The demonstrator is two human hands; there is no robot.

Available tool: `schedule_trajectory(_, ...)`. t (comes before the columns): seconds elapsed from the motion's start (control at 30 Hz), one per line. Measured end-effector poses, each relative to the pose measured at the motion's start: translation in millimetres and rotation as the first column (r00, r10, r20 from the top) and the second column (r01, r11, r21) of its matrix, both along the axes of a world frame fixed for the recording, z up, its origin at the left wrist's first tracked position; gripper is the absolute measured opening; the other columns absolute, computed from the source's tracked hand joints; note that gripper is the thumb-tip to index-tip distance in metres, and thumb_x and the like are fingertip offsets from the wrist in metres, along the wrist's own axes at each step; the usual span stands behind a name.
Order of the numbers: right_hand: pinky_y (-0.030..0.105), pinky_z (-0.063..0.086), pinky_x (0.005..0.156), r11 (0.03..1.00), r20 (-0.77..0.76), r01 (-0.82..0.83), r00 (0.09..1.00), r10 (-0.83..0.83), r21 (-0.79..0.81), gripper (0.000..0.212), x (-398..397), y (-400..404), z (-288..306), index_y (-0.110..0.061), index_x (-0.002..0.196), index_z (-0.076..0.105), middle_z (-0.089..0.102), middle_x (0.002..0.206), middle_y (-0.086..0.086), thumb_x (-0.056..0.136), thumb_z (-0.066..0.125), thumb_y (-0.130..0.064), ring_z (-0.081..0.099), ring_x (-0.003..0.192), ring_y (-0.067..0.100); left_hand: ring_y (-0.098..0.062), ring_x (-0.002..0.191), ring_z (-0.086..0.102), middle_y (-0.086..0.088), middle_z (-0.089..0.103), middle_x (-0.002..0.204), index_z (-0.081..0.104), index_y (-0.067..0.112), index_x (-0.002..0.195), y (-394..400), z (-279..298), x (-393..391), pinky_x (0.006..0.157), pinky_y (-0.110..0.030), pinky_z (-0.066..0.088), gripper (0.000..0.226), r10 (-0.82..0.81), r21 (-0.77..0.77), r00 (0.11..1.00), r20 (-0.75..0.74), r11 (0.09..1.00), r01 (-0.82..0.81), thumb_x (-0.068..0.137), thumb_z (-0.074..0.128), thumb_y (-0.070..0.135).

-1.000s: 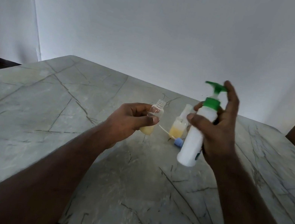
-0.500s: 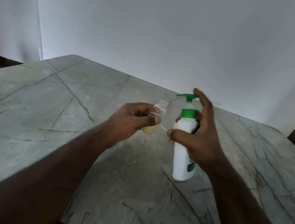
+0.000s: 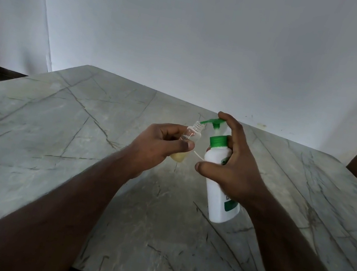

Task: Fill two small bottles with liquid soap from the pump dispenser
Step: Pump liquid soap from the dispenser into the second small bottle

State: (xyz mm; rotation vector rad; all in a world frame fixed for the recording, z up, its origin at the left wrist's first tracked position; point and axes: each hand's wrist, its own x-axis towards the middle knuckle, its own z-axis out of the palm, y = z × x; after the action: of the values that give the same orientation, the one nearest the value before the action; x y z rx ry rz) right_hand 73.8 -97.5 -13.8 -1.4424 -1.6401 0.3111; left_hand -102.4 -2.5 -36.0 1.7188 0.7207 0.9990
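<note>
dispenser (image 3: pixel 219 166) nozzle now over small bottle (image 3: pixel 190 135); label unreadable

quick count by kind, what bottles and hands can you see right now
small clear bottle: 1
white pump dispenser: 1
hands: 2, left hand and right hand
total: 4

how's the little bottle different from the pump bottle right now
The little bottle is clear, with yellowish soap at its bottom; the pump bottle is white and opaque. The little bottle's threaded mouth is open; the pump bottle has a green pump. The left hand holds the former, the right hand the latter. Both are held above the table, tilted.
</note>
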Motion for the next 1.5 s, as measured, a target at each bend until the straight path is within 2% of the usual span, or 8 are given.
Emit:
schedule_trajectory(0.13, 0.021, 0.051, 0.068, 1.0, 0.014, -0.016, 1.0, 0.016, -0.017, 0.103, 0.7, 0.6, -1.1, -0.045, 0.144, 0.022, 0.051, 0.119, -0.009, 0.068, 0.084, -0.013, 0.063, 0.086, 0.014, -0.022, 0.104, 0.072, 0.0, 0.077, 0.109, 0.073, 0.019, 0.124, 0.0, 0.4, 0.4, 0.099, -0.051, 0.057, 0.03, 0.004, 0.01, 1.0, -0.009, 1.0, -0.004, 0.094, 0.071, 0.021)
schedule_trajectory(0.3, 0.02, 0.051, 0.066, 1.0, 0.027, -0.005, 1.0, 0.005, -0.025, 0.101, 2.7, 1.7, -0.7, -0.046, 0.141, 0.023, 0.053, 0.11, -0.015, 0.068, 0.084, -0.013, 0.063, 0.082, 0.014, -0.023, 0.103, 0.072, -0.001, 0.078, 0.107, 0.074, 0.02, 0.122, 0.2, 0.2, 0.3, 0.098, -0.049, 0.057, 0.029, 0.008, 0.011, 1.0, -0.012, 1.0, -0.008, 0.093, 0.072, 0.022)
schedule_trajectory(0.47, 0.019, 0.051, 0.065, 1.0, 0.035, 0.0, 0.999, 0.001, -0.019, 0.096, 4.9, 1.8, -0.5, -0.043, 0.138, 0.026, 0.055, 0.105, -0.012, 0.068, 0.083, -0.013, 0.064, 0.08, 0.014, -0.016, 0.101, 0.072, 0.006, 0.078, 0.107, 0.074, 0.024, 0.121, -0.7, 0.5, 2.2, 0.097, -0.043, 0.058, 0.028, 0.013, 0.024, 0.999, -0.034, 1.0, -0.012, 0.093, 0.071, 0.024)
schedule_trajectory(0.73, 0.02, 0.051, 0.07, 0.999, 0.023, -0.016, 1.0, 0.017, -0.032, 0.103, 2.4, 3.8, -1.6, -0.045, 0.144, 0.021, 0.048, 0.124, -0.01, 0.068, 0.084, -0.013, 0.062, 0.089, 0.013, -0.017, 0.1, 0.073, 0.003, 0.078, 0.106, 0.073, 0.023, 0.121, -0.1, 0.5, 0.9, 0.09, -0.034, 0.059, 0.028, -0.007, 0.023, 1.0, -0.021, 1.0, 0.008, 0.094, 0.071, 0.02)
schedule_trajectory(1.0, 0.022, 0.054, 0.066, 1.0, 0.035, 0.002, 0.999, -0.001, -0.032, 0.095, 3.8, 2.8, -0.8, -0.044, 0.137, 0.027, 0.057, 0.104, -0.011, 0.068, 0.084, -0.014, 0.065, 0.079, 0.014, -0.015, 0.1, 0.073, 0.005, 0.078, 0.106, 0.073, 0.025, 0.12, -0.5, 0.2, 1.2, 0.092, -0.035, 0.059, 0.028, -0.004, 0.019, 1.0, -0.02, 1.0, 0.005, 0.093, 0.072, 0.02)
schedule_trajectory(1.23, 0.02, 0.051, 0.066, 1.0, 0.023, -0.006, 1.0, 0.007, -0.026, 0.1, 2.4, 2.8, -1.3, -0.043, 0.143, 0.023, 0.053, 0.116, -0.008, 0.069, 0.083, -0.013, 0.063, 0.085, 0.013, -0.016, 0.102, 0.071, 0.005, 0.077, 0.11, 0.072, 0.022, 0.125, -0.1, -0.4, 1.0, 0.093, -0.038, 0.059, 0.031, -0.005, 0.034, 0.999, -0.033, 0.999, 0.006, 0.094, 0.07, 0.022)
schedule_trajectory(1.37, 0.019, 0.052, 0.065, 1.0, 0.02, -0.004, 1.0, 0.004, -0.03, 0.099, 3.2, 2.6, -1.5, -0.045, 0.141, 0.026, 0.055, 0.11, -0.013, 0.068, 0.084, -0.012, 0.064, 0.082, 0.013, -0.016, 0.102, 0.072, 0.005, 0.077, 0.109, 0.073, 0.023, 0.122, 0.6, -0.1, 1.1, 0.092, -0.036, 0.058, 0.029, 0.002, 0.026, 1.0, -0.031, 1.0, -0.001, 0.093, 0.071, 0.022)
schedule_trajectory(1.5, 0.02, 0.052, 0.065, 1.0, 0.046, 0.007, 0.999, -0.006, -0.016, 0.094, 4.1, 3.4, -1.0, -0.041, 0.137, 0.028, 0.056, 0.109, -0.008, 0.067, 0.085, -0.013, 0.064, 0.081, 0.014, -0.017, 0.101, 0.071, 0.004, 0.077, 0.11, 0.072, 0.022, 0.124, 1.4, -0.6, 1.9, 0.093, -0.038, 0.059, 0.031, 0.004, 0.025, 0.999, -0.048, 1.0, -0.003, 0.093, 0.072, 0.023)
